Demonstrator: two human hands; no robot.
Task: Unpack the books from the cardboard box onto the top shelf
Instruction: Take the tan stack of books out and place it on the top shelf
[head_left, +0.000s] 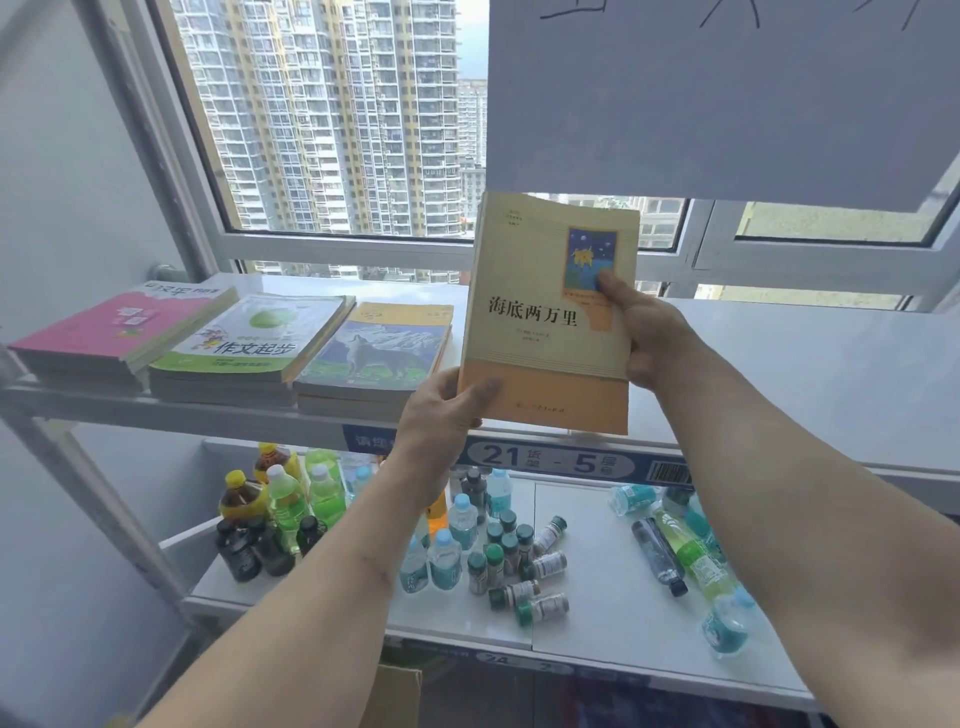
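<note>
A yellow and orange book (540, 332) is held upright in the air above the top shelf (810, 374). My left hand (441, 415) grips its lower left corner. My right hand (649, 338) grips its right edge, thumb on the cover. Three stacks of books lie flat on the left part of the shelf: a pink-covered stack (109, 332), a green and white stack (249, 343) and a stack topped by a wolf cover (374, 353). A corner of the cardboard box (395, 696) shows at the bottom.
The lower shelf (613, 613) holds several drink bottles (285, 504) and small medicine bottles (519, 566), some lying on their sides at the right. A window frame (363, 249) runs behind the top shelf. A paper sheet (727, 93) hangs over the upper right.
</note>
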